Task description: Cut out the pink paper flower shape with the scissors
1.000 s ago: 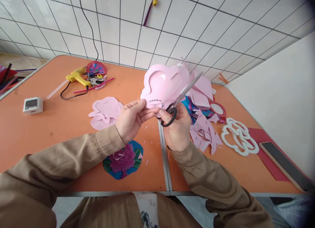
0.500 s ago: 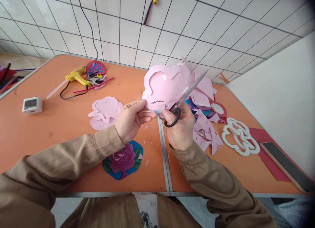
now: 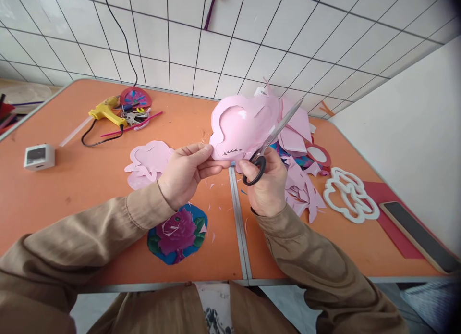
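Observation:
A pink cloud-shaped paper cutout (image 3: pixel 242 125) with a raised layer and a small dark leaf sprig near its lower edge is held up over the table. My left hand (image 3: pixel 182 175) pinches its lower left edge between thumb and fingers. Black-handled scissors (image 3: pixel 281 126) are in my right hand (image 3: pixel 269 187), their blades pointing up and to the right, seemingly closed. My right thumb and fingertips also touch the cutout's lower edge. Beneath my left forearm lies a blue piece with a purple flower print (image 3: pixel 178 235), with paper slivers on it.
More pink cut shapes (image 3: pixel 151 158) lie left of my left hand. Pink scraps (image 3: pixel 302 182) are heaped at right, beside white cloud-shaped frames (image 3: pixel 347 199) and a phone-like dark slab (image 3: pixel 419 235). A yellow glue gun (image 3: pixel 108 112) and white cube (image 3: pixel 39 156) stand at left.
The view has shifted slightly, so the table things sit a little further left. The cutout has tilted a touch, and both hands keep their hold.

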Demonstrator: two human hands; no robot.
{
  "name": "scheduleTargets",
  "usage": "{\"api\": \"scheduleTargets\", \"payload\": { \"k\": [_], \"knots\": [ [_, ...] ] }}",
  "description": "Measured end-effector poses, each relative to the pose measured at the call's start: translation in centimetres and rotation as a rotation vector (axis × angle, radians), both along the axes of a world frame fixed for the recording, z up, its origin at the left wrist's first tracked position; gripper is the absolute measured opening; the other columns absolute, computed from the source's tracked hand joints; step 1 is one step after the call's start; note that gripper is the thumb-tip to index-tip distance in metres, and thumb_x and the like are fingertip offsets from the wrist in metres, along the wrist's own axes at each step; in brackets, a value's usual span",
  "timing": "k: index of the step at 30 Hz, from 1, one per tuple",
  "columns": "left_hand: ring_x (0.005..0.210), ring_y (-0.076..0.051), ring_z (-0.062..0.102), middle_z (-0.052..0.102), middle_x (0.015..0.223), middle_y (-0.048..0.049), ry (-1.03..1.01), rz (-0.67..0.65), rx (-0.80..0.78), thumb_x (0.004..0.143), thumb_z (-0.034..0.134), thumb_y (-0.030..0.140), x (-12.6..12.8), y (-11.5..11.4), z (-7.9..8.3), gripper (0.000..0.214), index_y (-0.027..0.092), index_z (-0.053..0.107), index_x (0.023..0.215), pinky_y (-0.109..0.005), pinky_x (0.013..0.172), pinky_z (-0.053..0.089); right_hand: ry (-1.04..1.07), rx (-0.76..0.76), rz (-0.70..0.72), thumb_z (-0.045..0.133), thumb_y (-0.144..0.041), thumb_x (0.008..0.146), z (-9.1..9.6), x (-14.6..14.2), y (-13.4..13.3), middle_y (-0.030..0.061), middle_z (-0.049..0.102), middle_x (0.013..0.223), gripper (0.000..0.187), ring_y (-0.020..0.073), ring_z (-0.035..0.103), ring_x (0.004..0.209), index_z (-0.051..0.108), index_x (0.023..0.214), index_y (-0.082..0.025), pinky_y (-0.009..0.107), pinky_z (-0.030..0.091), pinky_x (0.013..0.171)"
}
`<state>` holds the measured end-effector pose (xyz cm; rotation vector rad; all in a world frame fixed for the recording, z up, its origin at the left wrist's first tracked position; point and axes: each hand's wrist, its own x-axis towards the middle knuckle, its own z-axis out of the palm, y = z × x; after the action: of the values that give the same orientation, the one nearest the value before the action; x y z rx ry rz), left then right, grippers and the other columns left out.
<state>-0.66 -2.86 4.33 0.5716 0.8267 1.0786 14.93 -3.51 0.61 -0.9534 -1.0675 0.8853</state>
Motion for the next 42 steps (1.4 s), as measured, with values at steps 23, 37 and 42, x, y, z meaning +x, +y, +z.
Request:
{"api": "scheduleTargets", "payload": {
  "k": [23, 37, 42],
  "knots": [
    [0.066, -0.012, 0.075, 0.076, 0.069, -0.0104, 0.119, 0.119, 0.058, 0.096, 0.057, 0.016, 0.1, 0.4, 0.1, 0.026, 0.008, 0.065, 0.072, -0.018, 0.066, 0.058, -0.684, -0.077, 0.376, 0.078, -0.028, 0.076, 3.4, 9.2, -5.5, 0.0014, 0.071, 0.066, 0.029, 0.0166, 0.064, 0.057, 0.078, 0.105, -0.028, 0.027, 0.051, 0.049],
    [0.069, -0.018, 0.077, 0.076, 0.068, -0.0076, 0.252, 0.114, 0.23, 0.086, 0.072, 0.03, 0.2, 0.3, -0.7, 0.022, 0.013, 0.067, 0.074, -0.022, 0.065, 0.059, -1.273, 0.102, 0.429, 0.067, -0.018, 0.082, 7.6, 8.6, -4.1, 0.0004, 0.067, 0.063, 0.019, 0.0115, 0.055, 0.053, 0.075, 0.099, -0.018, 0.022, 0.049, 0.049],
    [0.072, -0.019, 0.077, 0.077, 0.07, -0.0077, 0.266, 0.095, 0.268, 0.085, 0.072, 0.032, 0.2, 0.0, -0.7, 0.022, 0.013, 0.068, 0.075, -0.021, 0.063, 0.058, -1.279, 0.078, 0.418, 0.064, -0.02, 0.084, 7.6, 8.5, -4.3, 0.0038, 0.072, 0.068, 0.019, 0.0112, 0.058, 0.054, 0.075, 0.099, -0.013, 0.021, 0.05, 0.05]
  ]
}}
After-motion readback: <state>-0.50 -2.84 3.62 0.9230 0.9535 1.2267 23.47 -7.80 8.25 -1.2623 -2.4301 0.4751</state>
